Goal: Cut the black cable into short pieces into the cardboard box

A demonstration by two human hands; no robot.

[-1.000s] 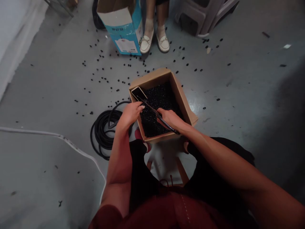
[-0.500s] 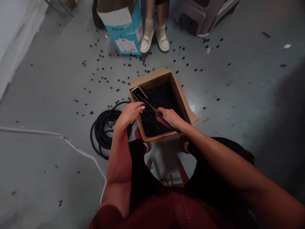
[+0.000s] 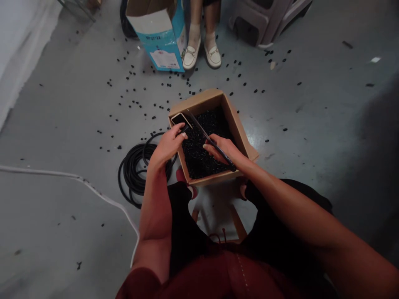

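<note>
An open cardboard box (image 3: 241,124) sits on the floor between my feet, filled with a heap of small black ring-like pieces (image 3: 208,124). In its far left corner rests a small open-topped box (image 3: 181,119) with a pale rim and dark inside. My right hand (image 3: 220,148) is closed around a long, thin dark tool (image 3: 202,129), whose narrow tip points toward the box's far wall; its exact kind is unclear. My left hand (image 3: 170,141) is at the small box's near edge. Thumb and index finger come together on a small dark ridged piece.
A coiled black cable (image 3: 132,174) lies left of the box. Past it runs a white cord (image 3: 102,195). Small black pieces are scattered over the floor. A blue and white carton (image 3: 160,45), another person's white shoes (image 3: 213,57) and a plastic stool (image 3: 255,20) stand beyond.
The tool's tip has swung away from the small box, up and to the right. My left hand has moved slightly up toward the small box.
</note>
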